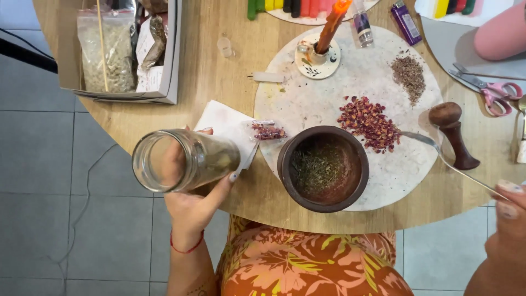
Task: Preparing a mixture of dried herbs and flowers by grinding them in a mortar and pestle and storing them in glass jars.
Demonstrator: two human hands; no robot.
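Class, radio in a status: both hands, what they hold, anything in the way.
Left hand grips glass jar, tilted sideways. Right hand holds spoon, tip at rose petals. Mortar between them.

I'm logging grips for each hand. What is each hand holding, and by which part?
Left hand holds the glass jar around its side, tipped sideways. Right hand holds the spoon by its handle end.

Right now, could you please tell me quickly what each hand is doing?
Left hand: closed around the glass jar, held tilted on its side.
Right hand: closed on the spoon, its bowl at the rose petals.
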